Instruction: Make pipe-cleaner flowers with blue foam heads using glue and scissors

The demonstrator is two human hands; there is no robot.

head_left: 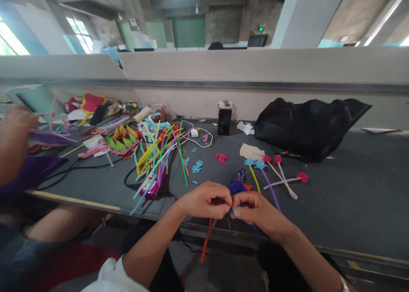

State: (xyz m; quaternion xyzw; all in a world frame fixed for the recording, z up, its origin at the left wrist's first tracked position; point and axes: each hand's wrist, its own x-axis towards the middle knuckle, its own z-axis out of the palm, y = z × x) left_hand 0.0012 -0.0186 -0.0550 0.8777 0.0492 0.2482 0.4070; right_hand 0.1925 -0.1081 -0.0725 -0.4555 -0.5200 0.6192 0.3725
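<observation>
My left hand and my right hand meet at the near table edge, fingers pinched together. Between them is a blue pipe cleaner, and an orange-red pipe cleaner hangs down from my left hand below the table edge. A blue and orange twisted piece lies on the table just behind my fingers. Several finished pipe-cleaner flowers with pink, red and blue heads lie to the right of it.
A heap of coloured pipe cleaners lies left of centre on the dark table. A black bag sits at the back right, a phone stands against the wall. Another person's arm works at the far left.
</observation>
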